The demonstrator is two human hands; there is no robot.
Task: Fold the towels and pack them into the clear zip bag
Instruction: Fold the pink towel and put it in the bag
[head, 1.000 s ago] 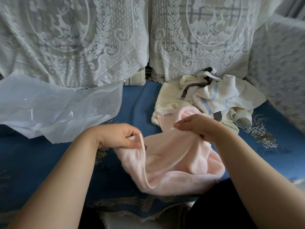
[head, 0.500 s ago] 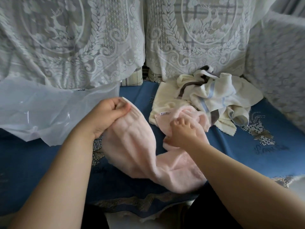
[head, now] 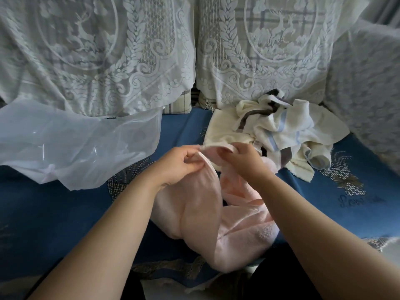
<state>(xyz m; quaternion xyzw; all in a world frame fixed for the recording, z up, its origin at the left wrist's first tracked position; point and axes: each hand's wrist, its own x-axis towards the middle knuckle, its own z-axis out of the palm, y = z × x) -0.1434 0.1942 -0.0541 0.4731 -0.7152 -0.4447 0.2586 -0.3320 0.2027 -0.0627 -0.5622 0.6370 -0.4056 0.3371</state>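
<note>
Nearest to us, in the lower middle of the frame, we see the pink towel (head: 216,224) hanging down in soft folds onto the blue seat cover (head: 65,213). Its lower end lies bunched near the bottom centre, and its upper edge is lifted toward the middle of the frame.

At that upper edge our two hands meet. The left hand (head: 177,163) has its fingers curled and pinches the towel border between thumb and fingers. The right hand (head: 242,158), just beside it, also pinches the same border with curled fingers. The two hands are close together, almost touching.

On the right of the frame, on the blue cover, we see an embroidered pattern and under it some stitched cursive writing (head: 360,201). The view is too soft there and we cannot read the words.

Further, in the left middle, the clear zip bag (head: 75,144) lies flat and crumpled on the seat, well apart from the pink towel. In the right middle, behind our right hand, a pile of cream towels (head: 281,131) with grey and light blue stripes lies unfolded.

Farthest, across the top of the frame, white lace covers (head: 108,50) with a deer motif hang over the backrest.
</note>
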